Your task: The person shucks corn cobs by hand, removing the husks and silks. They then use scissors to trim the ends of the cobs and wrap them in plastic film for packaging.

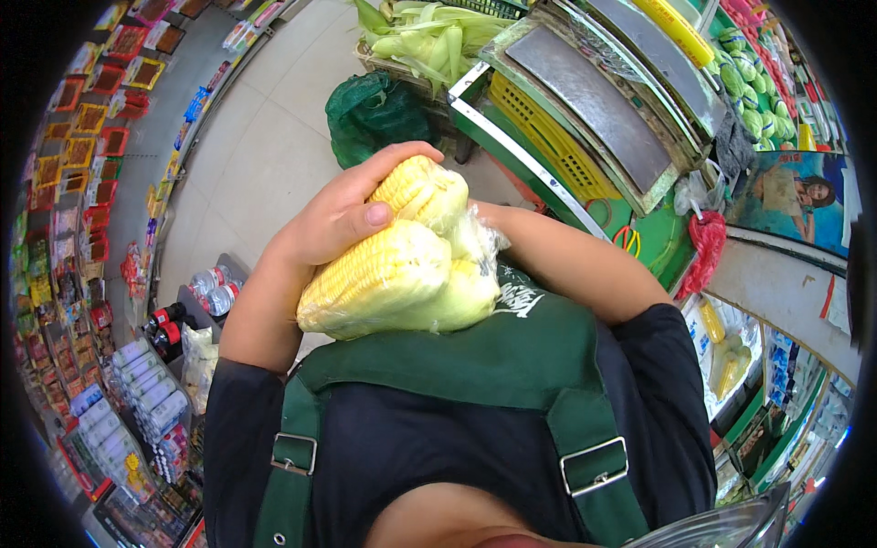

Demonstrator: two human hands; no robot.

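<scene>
Several husked yellow corn cobs wrapped in clear plastic film (384,281) are bunched against my chest. My left hand (349,212) is closed around their upper left side, with the thumb pressed on one cob and the fingers over the far end. From the right, my right forearm (562,253) reaches in behind the bundle. The cobs and crinkled film hide my right hand, so its grip does not show. Below the bundle is the bib of my green apron (445,370), which bears white writing.
A film-wrapping machine (589,109) stands on a green counter with scissors (627,240) and a yellow crate (555,137). Beyond are a green mesh sack (377,116) and a crate of corn husks (425,41). Shelves of packaged snacks (82,171) line the left. Wrapped corn (730,366) lies right.
</scene>
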